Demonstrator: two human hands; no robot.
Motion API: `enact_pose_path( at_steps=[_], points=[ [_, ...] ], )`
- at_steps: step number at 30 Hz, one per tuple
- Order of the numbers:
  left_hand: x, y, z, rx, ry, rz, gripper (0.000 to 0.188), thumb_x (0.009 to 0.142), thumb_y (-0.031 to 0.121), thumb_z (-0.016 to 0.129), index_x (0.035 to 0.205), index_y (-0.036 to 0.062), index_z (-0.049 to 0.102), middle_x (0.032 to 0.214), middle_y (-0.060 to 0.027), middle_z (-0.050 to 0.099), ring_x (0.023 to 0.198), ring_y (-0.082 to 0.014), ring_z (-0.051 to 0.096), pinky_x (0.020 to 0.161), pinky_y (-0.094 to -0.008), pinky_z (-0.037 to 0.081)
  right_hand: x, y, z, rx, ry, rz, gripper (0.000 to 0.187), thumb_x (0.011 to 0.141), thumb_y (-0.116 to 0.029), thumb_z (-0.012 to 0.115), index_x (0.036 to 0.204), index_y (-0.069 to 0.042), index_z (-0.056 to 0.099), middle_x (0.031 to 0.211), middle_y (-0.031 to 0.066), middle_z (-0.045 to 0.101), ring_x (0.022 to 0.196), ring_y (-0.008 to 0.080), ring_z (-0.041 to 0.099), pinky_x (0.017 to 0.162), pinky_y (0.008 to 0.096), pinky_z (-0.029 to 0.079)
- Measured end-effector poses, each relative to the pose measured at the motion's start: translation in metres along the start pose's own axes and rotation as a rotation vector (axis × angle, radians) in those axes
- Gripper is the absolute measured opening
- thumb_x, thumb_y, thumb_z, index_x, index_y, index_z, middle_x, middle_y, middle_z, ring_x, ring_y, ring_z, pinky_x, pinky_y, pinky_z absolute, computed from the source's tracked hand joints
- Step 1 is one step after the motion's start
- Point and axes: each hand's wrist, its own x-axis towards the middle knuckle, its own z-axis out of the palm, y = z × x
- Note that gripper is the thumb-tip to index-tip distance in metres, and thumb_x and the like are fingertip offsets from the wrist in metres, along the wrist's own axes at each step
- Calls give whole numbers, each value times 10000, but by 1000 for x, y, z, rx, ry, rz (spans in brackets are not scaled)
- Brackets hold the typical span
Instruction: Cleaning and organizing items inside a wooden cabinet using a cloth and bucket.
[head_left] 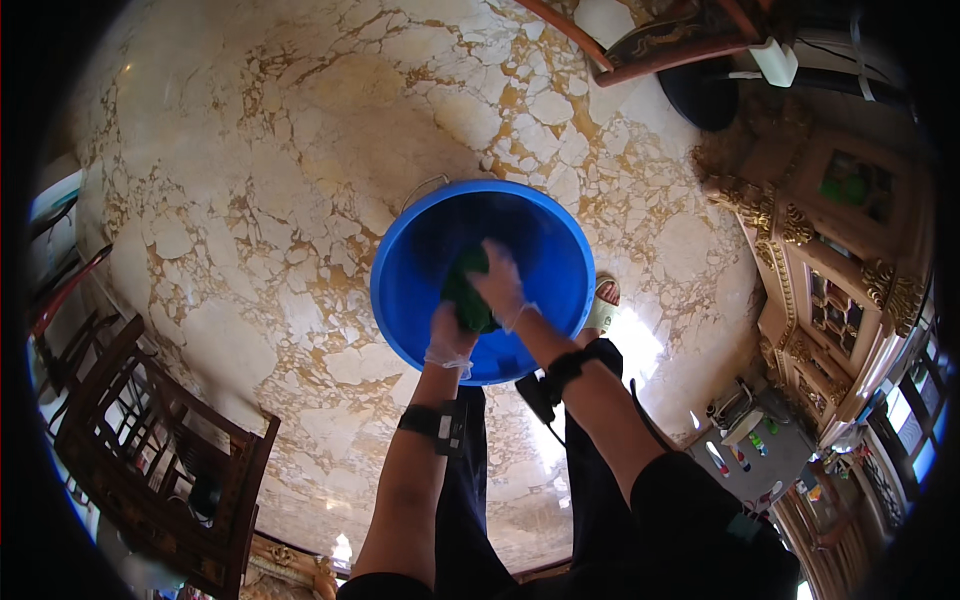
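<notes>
To do this well, we should keep the work low inside the blue plastic bucket (555,280), with the clear-gloved right hand (497,282) and left hand (451,330) bearing evenly from opposite sides, so that any drips stay within its walls. Between those hands, near the middle of the bucket, the dark green cloth (466,288) looks soft and bunched, its lower folds lost in shadow. As for the fingers around it, blur and overlap mean we cannot tell whether they are spread, pressed together or pinching a fold
</notes>
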Motion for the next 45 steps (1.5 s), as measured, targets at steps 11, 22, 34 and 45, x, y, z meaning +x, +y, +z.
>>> enact_pose_path(
  at_steps=[11, 22, 34, 45],
  points=[
    [6, 11, -8, 204, 321, 145, 364, 854, 270, 541, 1204, 170, 520, 1275, -80, 479, 1165, -286, 427, 1003, -527, 259, 2, 22, -22, -885, -296, -319, 455, 774, -280, 701, 1140, -36, 582, 1279, 198, 499, 1168, 388, 456, 995, 420, 376],
    [7, 5, 36, 277, 140, -52, 453, 910, 402, 467, 1108, 6, 564, 1076, -133, 619, 998, -264, 600, 920, -391, 469, -54, -75, -138, 475, -569, 290, 382, 825, -328, 680, 1021, -7, 616, 866, 98, 641, 814, 161, 571, 749, 324, 468],
    [-19, 1, 43, 7, 18, -1, 321, 938, 194, 385, 1173, 22, 521, 1080, -117, 608, 951, -262, 617, 848, -390, 508, 7, -49, -44, -188, -220, 112, 430, 780, -267, 684, 1073, 18, 553, 1147, 265, 540, 1069, 384, 533, 903, 426, 434],
    [22, 28, 6, 256, 349, 57, 342, 857, 258, 542, 1166, 114, 536, 998, -74, 606, 941, -258, 569, 836, -470, 450, 14, 31, -2, -893, -131, -314, 447, 815, -102, 608, 1252, -67, 517, 1367, 216, 403, 1223, 367, 426, 1035, 422, 327]
  ],
)
